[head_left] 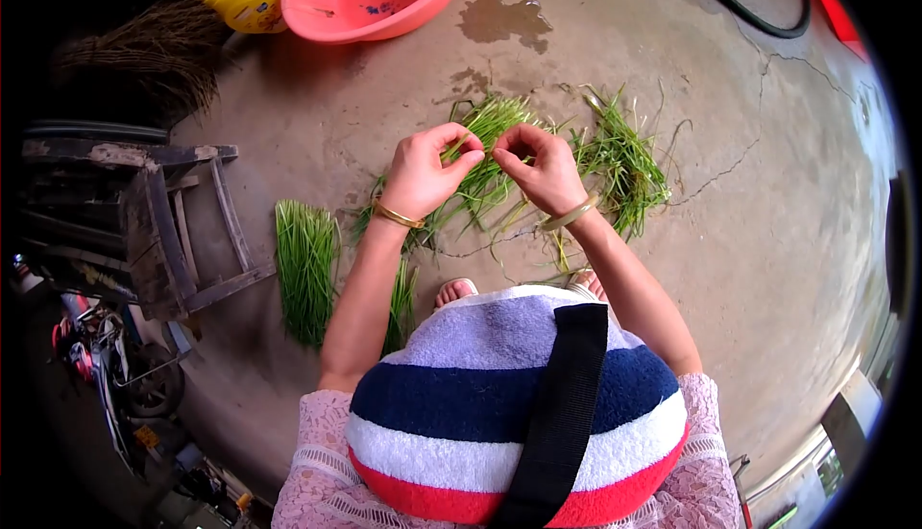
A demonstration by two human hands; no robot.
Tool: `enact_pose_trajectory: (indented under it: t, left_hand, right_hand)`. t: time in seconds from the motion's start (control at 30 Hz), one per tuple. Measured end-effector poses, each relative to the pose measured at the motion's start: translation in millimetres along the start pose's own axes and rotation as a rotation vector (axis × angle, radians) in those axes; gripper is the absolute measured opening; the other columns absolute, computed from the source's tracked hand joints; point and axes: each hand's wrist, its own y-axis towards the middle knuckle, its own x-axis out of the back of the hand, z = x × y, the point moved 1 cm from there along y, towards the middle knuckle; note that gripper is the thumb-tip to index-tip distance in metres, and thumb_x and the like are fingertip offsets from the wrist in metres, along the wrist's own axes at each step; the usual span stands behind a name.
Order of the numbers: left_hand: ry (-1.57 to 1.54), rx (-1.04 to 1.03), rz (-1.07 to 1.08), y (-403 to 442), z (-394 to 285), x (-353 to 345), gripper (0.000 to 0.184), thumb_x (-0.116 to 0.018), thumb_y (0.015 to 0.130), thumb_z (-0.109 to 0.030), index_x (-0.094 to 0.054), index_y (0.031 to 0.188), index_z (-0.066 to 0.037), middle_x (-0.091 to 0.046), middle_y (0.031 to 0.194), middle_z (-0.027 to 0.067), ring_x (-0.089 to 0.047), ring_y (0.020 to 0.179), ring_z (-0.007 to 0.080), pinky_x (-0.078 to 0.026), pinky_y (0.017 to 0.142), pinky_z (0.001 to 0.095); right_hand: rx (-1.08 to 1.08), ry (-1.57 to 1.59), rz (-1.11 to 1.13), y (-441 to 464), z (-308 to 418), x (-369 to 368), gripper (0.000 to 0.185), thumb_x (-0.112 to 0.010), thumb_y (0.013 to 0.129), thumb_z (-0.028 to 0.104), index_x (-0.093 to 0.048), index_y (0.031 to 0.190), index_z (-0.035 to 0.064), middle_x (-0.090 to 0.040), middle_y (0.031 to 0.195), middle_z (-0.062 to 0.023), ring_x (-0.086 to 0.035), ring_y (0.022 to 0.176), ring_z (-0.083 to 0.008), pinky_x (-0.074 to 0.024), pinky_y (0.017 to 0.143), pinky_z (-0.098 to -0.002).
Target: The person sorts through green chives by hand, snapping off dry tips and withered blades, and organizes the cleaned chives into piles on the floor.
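Green stalks (501, 114): slender, pale-ended, loosely heaped
Bundle (305, 275): aligned, beside stool (157, 227)
Left hand (421, 176), right hand (549, 172): curled; cannot tell grip

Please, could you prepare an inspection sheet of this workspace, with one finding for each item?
Surface: concrete floor, cracked, with a wet-looking patch.
Job's things: loose green stalks in the middle, a second pile to their right, a neat bundle to the left, another partly behind the left forearm.
Clutter: pink basin, yellow jug, worn wooden stool.
Hands: left hand and right hand, fingertips close together above the loose stalks; grip unclear.
Cables: one dark hose or cable, upper right.
Surroundings: twig bundle, upper left; probably a motorbike, lower left.
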Motion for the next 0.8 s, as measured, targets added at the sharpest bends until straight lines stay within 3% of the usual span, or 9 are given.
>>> enact_pose_trajectory:
  t: [0.1, 0.17, 0.27, 0.4, 0.47, 0.5, 0.63, 0.67, 0.8]
  left_hand:
    - [-0.070, -0.003, 0.019, 0, -7, -3, 0.007, -0.064, 0.075, -0.005, -0.061, 0.081, -0.001, -0.058, 0.072, -0.0051, -0.044, 0.060, 0.0000, -0.034, 0.049, 0.0154]
    - [-0.019, -0.125, -0.070, 0, -3, -6, 0.011, -0.065, 0.072, -0.010, -0.061, 0.080, -0.004, -0.061, 0.066, 0.0041, -0.048, 0.051, 0.0071, -0.040, 0.048, 0.0232]
    - [-0.010, -0.069, -0.073, -1, -3, -7, 0.009, -0.064, 0.075, -0.005, -0.060, 0.082, -0.002, -0.058, 0.072, -0.0054, -0.047, 0.061, 0.0002, -0.037, 0.050, 0.0160]
    - [-0.120, 0.029, -0.106, -4, -2, -9, 0.008, -0.063, 0.076, -0.004, -0.060, 0.083, -0.002, -0.059, 0.073, -0.0046, -0.050, 0.065, 0.0018, -0.039, 0.054, 0.0166]
    - [-0.353, -0.058, -0.220, -2, 5, -11, 0.006, -0.062, 0.077, -0.002, -0.060, 0.083, -0.001, -0.058, 0.074, -0.0045, -0.047, 0.059, 0.0003, -0.036, 0.049, 0.0158]
    - [-0.370, -0.113, -0.264, -2, 4, -9, 0.006, -0.061, 0.077, -0.002, -0.060, 0.083, -0.002, -0.056, 0.072, -0.0047, -0.039, 0.051, -0.0018, -0.028, 0.042, 0.0151]
    - [-0.514, -0.035, -0.360, -3, -3, 14, 0.007, -0.061, 0.078, -0.006, -0.060, 0.085, -0.006, -0.053, 0.069, -0.0054, -0.030, 0.044, -0.0016, -0.018, 0.038, 0.0166]
    - [-0.585, 0.000, -0.403, -5, -6, 25, 0.006, -0.062, 0.078, -0.005, -0.059, 0.083, -0.005, -0.054, 0.072, -0.0048, -0.043, 0.057, -0.0011, -0.030, 0.047, 0.0131]
    - [-0.699, -0.081, -0.575, -11, 0, 77, 0.008, -0.059, 0.080, -0.005, -0.058, 0.087, -0.006, -0.054, 0.071, -0.0027, -0.031, 0.045, -0.0005, -0.019, 0.038, 0.0154]
  right_hand:
    - [0.012, 0.010, -0.016, -1, -3, -2, 0.011, -0.060, 0.073, 0.011, -0.058, 0.075, 0.0002, -0.059, 0.066, -0.0052, -0.054, 0.059, -0.0104, -0.0451, 0.058, -0.0241]
    - [0.025, 0.028, -0.029, -2, -3, -3, 0.011, -0.060, 0.073, 0.011, -0.058, 0.075, 0.0000, -0.059, 0.065, -0.0053, -0.053, 0.058, -0.0102, -0.0451, 0.058, -0.0239]
    - [0.009, 0.048, -0.083, -5, -3, -8, 0.011, -0.061, 0.072, 0.009, -0.057, 0.074, -0.0003, -0.057, 0.063, -0.0042, -0.052, 0.057, -0.0088, -0.0445, 0.056, -0.0229]
    - [-0.047, 0.169, -0.113, -9, -7, -16, 0.009, -0.061, 0.072, 0.008, -0.056, 0.073, -0.0001, -0.056, 0.062, -0.0019, -0.051, 0.057, -0.0063, -0.0429, 0.055, -0.0208]
    - [-0.081, 0.210, -0.113, -10, -10, -21, 0.009, -0.060, 0.073, 0.008, -0.056, 0.073, 0.0001, -0.055, 0.062, -0.0011, -0.050, 0.057, -0.0057, -0.0424, 0.055, -0.0202]
    - [-0.088, 0.225, -0.108, -10, -13, -24, 0.008, -0.059, 0.072, 0.008, -0.056, 0.073, 0.0005, -0.055, 0.062, -0.0007, -0.050, 0.057, -0.0054, -0.0421, 0.054, -0.0200]
    - [-0.112, 0.186, -0.112, -11, -27, -19, 0.007, -0.058, 0.071, 0.008, -0.056, 0.072, 0.0017, -0.054, 0.061, 0.0003, -0.049, 0.056, -0.0051, -0.0416, 0.053, -0.0200]
    - [-0.141, 0.170, -0.121, -11, -32, -13, 0.007, -0.058, 0.070, 0.008, -0.056, 0.071, 0.0018, -0.054, 0.061, 0.0003, -0.049, 0.056, -0.0052, -0.0416, 0.053, -0.0201]
    - [-0.270, 0.236, -0.255, -17, -40, 32, 0.004, -0.057, 0.070, 0.002, -0.053, 0.071, 0.0022, -0.061, 0.071, -0.0062, -0.058, 0.056, -0.0094, -0.0444, 0.046, -0.0203]
